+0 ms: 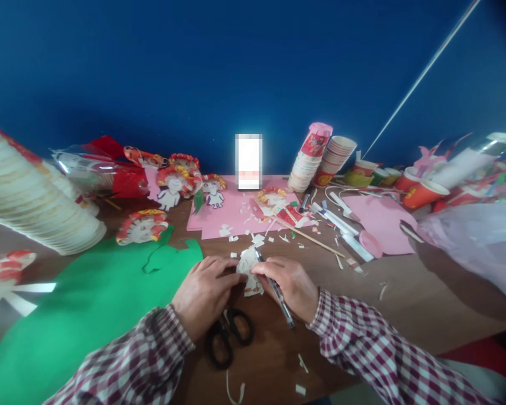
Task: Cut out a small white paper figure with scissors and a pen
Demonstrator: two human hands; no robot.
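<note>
On the tabletop in front of me lies a small white paper cutout (248, 264) with reddish marks at its lower edge. My left hand (207, 289) holds it from the left, fingers bent and fingertips on the paper. From the other side, my right hand (290, 284) grips a pen (281, 304), whose tip end touches or hovers over the paper's upper part; I cannot tell which. The pen's rear end points down toward me. Below my left hand rest black-handled scissors (227, 340), their blades partly hidden under the hand.
Green paper (109, 292) spreads at left beside a tall cup stack (46, 197). Pink sheets (223, 219) with paper figures (214, 194) lie behind my hands. Paper scraps, a wooden stick (316, 239) and a utility knife (346, 225) are scattered right. More cups (310, 157) stand at the back.
</note>
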